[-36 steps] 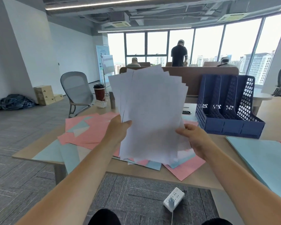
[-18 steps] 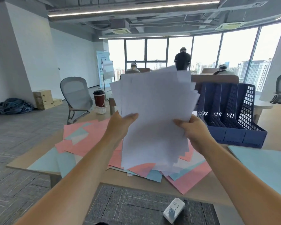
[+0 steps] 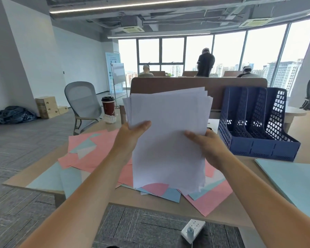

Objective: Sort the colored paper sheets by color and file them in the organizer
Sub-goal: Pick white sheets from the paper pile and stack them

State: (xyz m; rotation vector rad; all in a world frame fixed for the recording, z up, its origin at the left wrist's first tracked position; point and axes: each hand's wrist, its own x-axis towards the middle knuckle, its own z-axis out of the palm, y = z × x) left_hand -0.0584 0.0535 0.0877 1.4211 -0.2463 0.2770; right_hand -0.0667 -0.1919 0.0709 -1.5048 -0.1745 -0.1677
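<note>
Organizer (image 3: 258,145) stands on the bench (image 3: 222,213), slots showing bare mesh. Left hand (image 3: 131,135) and right hand (image 3: 208,144) grip white sheets (image 3: 168,140) above pink sheets (image 3: 100,145); windows (image 3: 227,51) behind.

Bright daylight thru blown-out windows (image 3: 227,54) (glare), wide-angle warp at edges.

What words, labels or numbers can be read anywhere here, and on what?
No text is legible.
Tall pale-blue standing banner: print too blurred to read.
Dark red paper coffee cup: pale mark, unreadable.
Stack of white paper sheets: facing side shows no print.
</note>
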